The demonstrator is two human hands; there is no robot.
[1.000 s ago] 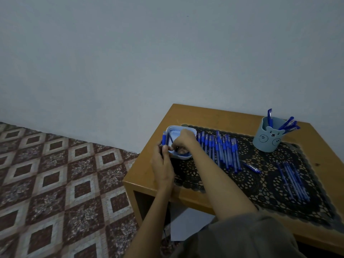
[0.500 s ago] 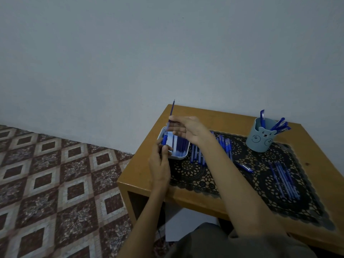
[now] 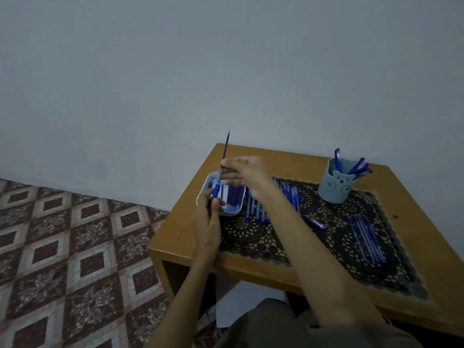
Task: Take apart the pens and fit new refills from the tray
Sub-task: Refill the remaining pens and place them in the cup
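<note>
Patterned tiled floor point(image 3: 62, 247) filled the left of the view, under a plain grey wall point(image 3: 226, 59). At the near left part of a wooden table point(image 3: 251, 156), your left hand point(image 3: 208, 222) gripped a blue pen barrel point(image 3: 216, 190), held upright over the left side of a pale tray point(image 3: 233, 212). Just above it, your right hand point(image 3: 247, 174) pinched a thin blue refill point(image 3: 224, 153) between thumb and fingertips, tip pointing up. The refill stood in line with the barrel, though whether its lower end sat inside could not be told. More refills point(image 3: 234, 197) lay in the tray.

Right of the tray, a row of blue pens point(image 3: 288, 197) lay side by side on a dark lace mat point(image 3: 251, 237), with one loose pen point(image 3: 315, 223) beside them. Any print on the pens was too small to read. Farther right stood a light blue cup point(image 3: 334, 189) bearing a bear's face, with pens point(image 3: 356, 167) standing in it. Near the right edge, a cluster of bare refills point(image 3: 366, 237) lay on the mat.
</note>
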